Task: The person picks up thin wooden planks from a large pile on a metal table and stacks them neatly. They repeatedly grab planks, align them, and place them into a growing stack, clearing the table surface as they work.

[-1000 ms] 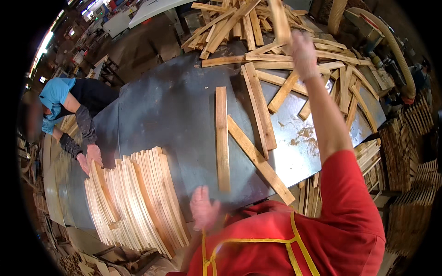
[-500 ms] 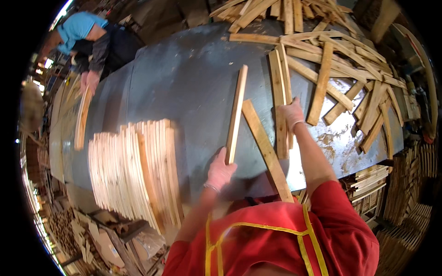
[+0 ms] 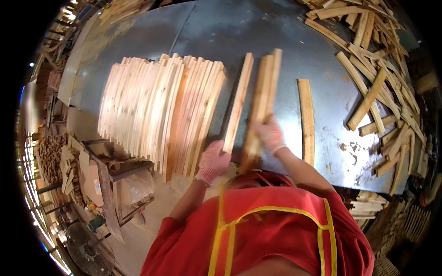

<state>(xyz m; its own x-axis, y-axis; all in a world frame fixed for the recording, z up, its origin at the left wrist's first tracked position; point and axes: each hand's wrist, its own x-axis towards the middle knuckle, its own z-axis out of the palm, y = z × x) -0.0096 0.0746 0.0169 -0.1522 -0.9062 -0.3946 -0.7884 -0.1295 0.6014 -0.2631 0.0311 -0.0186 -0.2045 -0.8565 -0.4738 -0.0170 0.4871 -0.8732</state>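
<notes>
My left hand (image 3: pixel 214 161), in a pale glove, is closed around the near end of a narrow wooden slat (image 3: pixel 239 103), which points away from me over the metal tabletop (image 3: pixel 285 43). Just right of it, my right hand (image 3: pixel 269 133), gloved too, grips a pair of wooden slats (image 3: pixel 263 99) that are blurred by motion. To the left of my left hand stands a tight row of pale slats (image 3: pixel 147 106) set side by side. A single loose slat (image 3: pixel 306 122) lies to the right of my right hand.
A jumbled heap of slats (image 3: pixel 375 87) covers the table's right side. More slats (image 3: pixel 122 11) lie at the far left. Beyond the near left edge are a wooden frame stand (image 3: pixel 108 193) and a fan (image 3: pixel 85 246). Stacked wood (image 3: pixel 368 204) sits below the right edge.
My right hand has brought its slats leftward, close to the slat in my left hand. My view has swung left; the co-worker at the far left is out of sight.
</notes>
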